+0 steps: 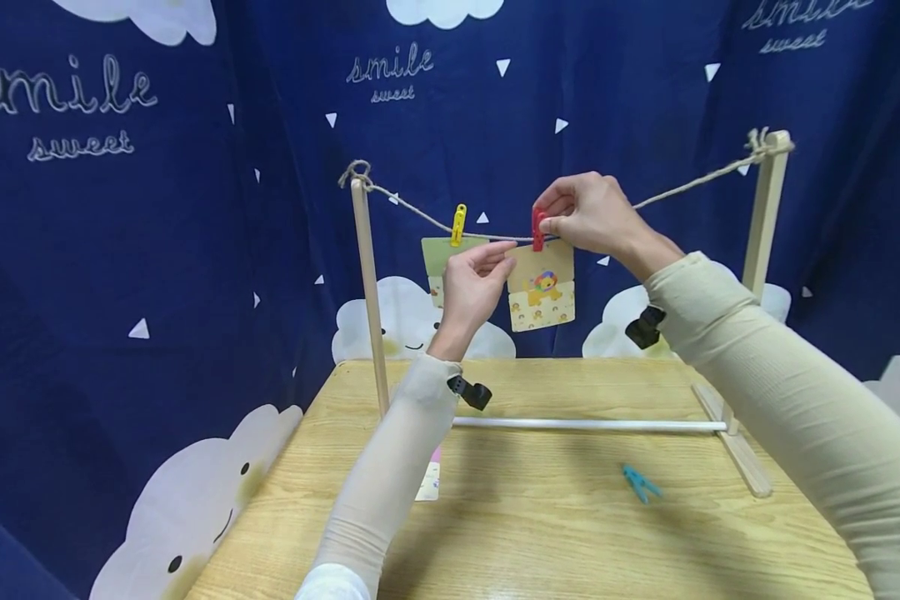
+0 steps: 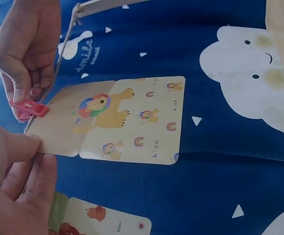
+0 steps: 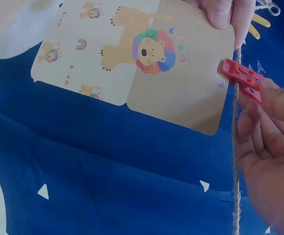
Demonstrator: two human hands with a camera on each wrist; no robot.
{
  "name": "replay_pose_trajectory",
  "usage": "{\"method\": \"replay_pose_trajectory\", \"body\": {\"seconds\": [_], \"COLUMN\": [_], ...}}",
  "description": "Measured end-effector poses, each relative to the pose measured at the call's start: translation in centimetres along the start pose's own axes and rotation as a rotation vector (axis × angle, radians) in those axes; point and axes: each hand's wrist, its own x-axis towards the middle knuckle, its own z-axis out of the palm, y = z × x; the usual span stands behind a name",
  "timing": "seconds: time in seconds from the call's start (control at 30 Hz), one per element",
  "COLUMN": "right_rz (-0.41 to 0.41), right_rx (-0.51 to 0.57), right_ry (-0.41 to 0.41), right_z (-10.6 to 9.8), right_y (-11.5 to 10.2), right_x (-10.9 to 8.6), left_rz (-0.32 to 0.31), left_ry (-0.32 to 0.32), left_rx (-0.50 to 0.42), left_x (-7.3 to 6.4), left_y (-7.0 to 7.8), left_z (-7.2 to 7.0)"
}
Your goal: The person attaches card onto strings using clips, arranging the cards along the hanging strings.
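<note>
A card with a lion picture (image 1: 542, 287) hangs at the rope (image 1: 675, 190), its top edge in the jaws of a red clothespin (image 1: 537, 229). My right hand (image 1: 588, 212) pinches that clothespin between thumb and fingers. The left hand (image 1: 476, 287) pinches the upper left corner of the lion card, thumb in front, as the left wrist view shows. Just left of it a green-topped card (image 1: 435, 254) hangs from a yellow clothespin (image 1: 458, 225), partly covered by the left hand. In the left wrist view its lower part shows a bear (image 2: 97, 212).
Two wooden posts, left (image 1: 367, 283) and right (image 1: 767, 217), carry the rope. A white rod (image 1: 585, 425) runs low between them. On the wooden table (image 1: 540, 533) lie a teal clothespin (image 1: 640, 483) and another card (image 1: 430, 483), half hidden by the left forearm.
</note>
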Motion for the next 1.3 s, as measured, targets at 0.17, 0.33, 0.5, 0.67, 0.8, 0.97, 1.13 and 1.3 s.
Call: {"method": "replay_pose_trajectory", "body": {"seconds": [0.17, 0.33, 0.5, 0.67, 0.8, 0.97, 1.13, 1.3], "right_rz": [0.017, 0.017, 0.016, 0.016, 0.017, 0.025, 0.019, 0.004], "right_rx": [-0.004, -0.012, -0.021, -0.019, -0.009, -0.010, -0.017, -0.038], "right_ry": [-0.017, -0.015, -0.017, -0.013, -0.021, -0.036, -0.045, -0.035], "right_z": [0.0, 0.0, 0.1, 0.2, 0.1, -0.1, -0.1, -0.1], "right_y": [0.0, 0.0, 0.3, 0.4, 0.2, -0.1, -0.1, -0.1], "right_x": [-0.1, 0.0, 0.0, -0.1, 0.0, 0.0, 0.1, 0.2], "left_rz": [-0.004, 0.001, 0.011, 0.005, 0.007, 0.029, 0.043, 0.060], "left_ry": [-0.008, -0.015, -0.022, -0.013, 0.012, 0.040, 0.055, 0.060], "left_rx": [0.004, 0.015, 0.005, -0.005, -0.013, -0.003, -0.014, -0.037], "left_x": [0.0, -0.1, -0.2, -0.2, -0.2, -0.4, -0.5, -0.6], "left_y": [0.1, 0.2, 0.2, 0.2, 0.2, 0.5, 0.6, 0.6], "left_z": [-0.1, -0.2, -0.2, -0.1, -0.2, -0.8, -1.3, -1.7]}}
